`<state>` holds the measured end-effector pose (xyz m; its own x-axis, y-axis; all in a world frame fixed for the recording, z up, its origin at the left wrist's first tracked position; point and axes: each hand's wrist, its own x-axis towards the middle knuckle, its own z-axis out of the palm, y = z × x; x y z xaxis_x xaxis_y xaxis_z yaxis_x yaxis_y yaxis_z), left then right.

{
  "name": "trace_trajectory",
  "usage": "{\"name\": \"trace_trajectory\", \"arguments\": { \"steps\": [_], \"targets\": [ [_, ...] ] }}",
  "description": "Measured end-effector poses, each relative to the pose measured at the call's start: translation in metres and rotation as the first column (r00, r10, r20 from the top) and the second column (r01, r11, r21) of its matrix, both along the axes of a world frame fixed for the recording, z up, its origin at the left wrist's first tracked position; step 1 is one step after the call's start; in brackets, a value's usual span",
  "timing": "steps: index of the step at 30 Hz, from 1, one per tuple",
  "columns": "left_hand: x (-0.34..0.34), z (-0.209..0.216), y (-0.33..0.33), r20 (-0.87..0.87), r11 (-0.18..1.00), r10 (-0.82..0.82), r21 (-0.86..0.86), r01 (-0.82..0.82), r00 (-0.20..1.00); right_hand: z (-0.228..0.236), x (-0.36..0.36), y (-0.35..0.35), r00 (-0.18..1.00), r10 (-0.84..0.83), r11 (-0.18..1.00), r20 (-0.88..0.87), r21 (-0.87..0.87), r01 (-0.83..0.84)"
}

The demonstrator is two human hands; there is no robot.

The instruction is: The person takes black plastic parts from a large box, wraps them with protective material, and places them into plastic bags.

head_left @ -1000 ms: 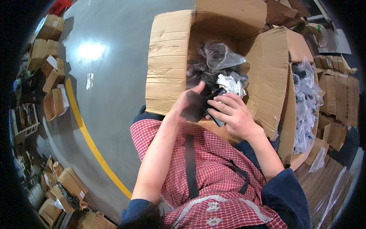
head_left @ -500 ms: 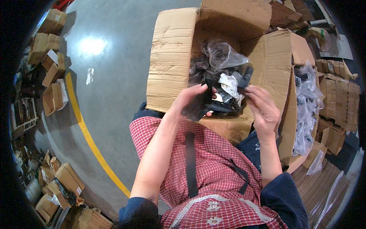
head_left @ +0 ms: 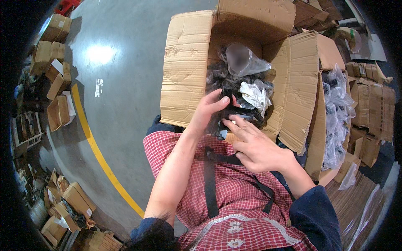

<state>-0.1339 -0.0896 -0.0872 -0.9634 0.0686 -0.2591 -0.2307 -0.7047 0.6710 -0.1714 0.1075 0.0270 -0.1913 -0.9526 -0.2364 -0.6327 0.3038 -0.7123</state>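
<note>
Above my lap, near the front edge of an open cardboard box (head_left: 187,67), my left hand (head_left: 208,109) grips dark, flat black parts (head_left: 226,94) with the thumb on top. Their exact kind cannot be made out. My right hand (head_left: 259,147) is just to the right, its index and middle fingertips reaching against the lower parts of that group. A black flat strip (head_left: 224,158) sticks out leftward from under its curled lower fingers, over the red checked apron (head_left: 184,167). Inside the box lie clear plastic bags (head_left: 251,62), crumpled white wrapping (head_left: 255,95) and dark pieces.
Right of the box stands another carton with plastic-wrapped items (head_left: 335,121). Stacked cardboard (head_left: 356,196) lies at lower right, with more cartons (head_left: 372,104) beyond. A yellow line (head_left: 98,146) crosses the grey floor; loose boxes (head_left: 58,111) line the far left.
My right hand has come left and down from the box's right side to the parts in my left hand. The dark flat piece it held over the box now shows low, above the apron.
</note>
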Motion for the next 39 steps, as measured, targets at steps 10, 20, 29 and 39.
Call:
{"name": "trace_trajectory", "arguments": {
  "steps": [10,20,29,39],
  "targets": [
    [0.003,-0.011,0.002,0.029,0.972,0.109,-0.213,-0.101,0.994,-0.028,-0.002,-0.02,0.898,0.112,0.96,-0.426,0.279,0.013],
    [0.013,0.003,-0.024,0.019,0.959,0.246,0.14,-0.246,0.969,0.016,-0.058,0.073,0.842,-0.29,0.909,-0.456,0.144,0.391],
    [0.006,0.008,-0.011,-0.125,0.998,0.062,0.03,-0.058,0.99,0.017,-0.026,-0.016,0.999,-0.015,0.995,-0.046,0.096,0.019],
    [0.006,0.002,-0.01,-0.019,0.999,0.051,-0.013,-0.051,0.999,0.002,-0.005,-0.018,0.986,0.042,0.992,-0.16,0.127,-0.022]
  ]
}}
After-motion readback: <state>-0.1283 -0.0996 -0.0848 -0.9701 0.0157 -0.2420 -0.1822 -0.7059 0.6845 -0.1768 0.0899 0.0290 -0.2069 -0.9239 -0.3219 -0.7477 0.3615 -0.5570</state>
